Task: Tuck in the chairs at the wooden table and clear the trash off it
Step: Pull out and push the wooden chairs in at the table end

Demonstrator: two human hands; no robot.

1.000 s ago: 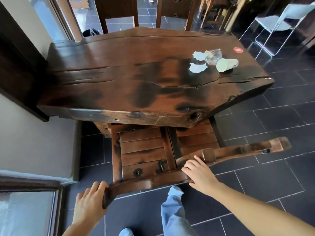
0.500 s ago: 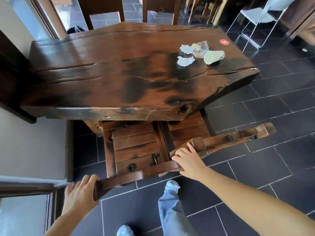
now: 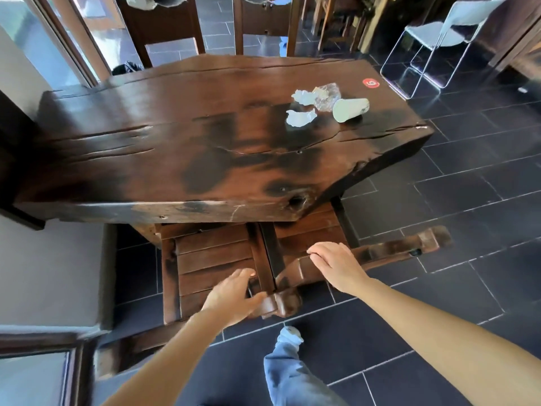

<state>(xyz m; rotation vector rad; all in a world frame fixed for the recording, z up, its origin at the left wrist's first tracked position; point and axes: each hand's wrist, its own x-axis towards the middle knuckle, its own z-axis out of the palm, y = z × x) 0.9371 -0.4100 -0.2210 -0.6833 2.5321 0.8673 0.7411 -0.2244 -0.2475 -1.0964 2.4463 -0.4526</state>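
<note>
Head view, inventory. We log: wooden table (image 3: pixel 175 142), slab top, dark stain, cracks w/ a knot hole at near edge. Trash at approx 1 o'clock on top: paper cup (image 3: pixel 350 109) on its side, crumpled clear wrapper (image 3: pixel 325 95) touching it, two torn paper scraps (image 3: pixel 301 117) just beside. Red sticker (image 3: pixel 371 82) near far right corner. Chair (image 3: pixel 216 259) at 6 o'clock, slatted seat partly under the top, its top rail toward us. Left hand (image 3: pixel 234 294) closed over the rail's middle; right hand (image 3: pixel 336 266) laid flat on the rail, fingers loose, not wrapped. Two more wooden chairs (image 3: pixel 164 27) at 12 o'clock, far side. White metal-frame chair (image 3: pixel 439 33) at 2 o'clock, well apart. Floor: dark tile (image 3: pixel 468 200). Wall (image 3: pixel 49 265) and window frame at 9 o'clock. Our leg in blue jeans (image 3: pixel 289 373) at 6.
</note>
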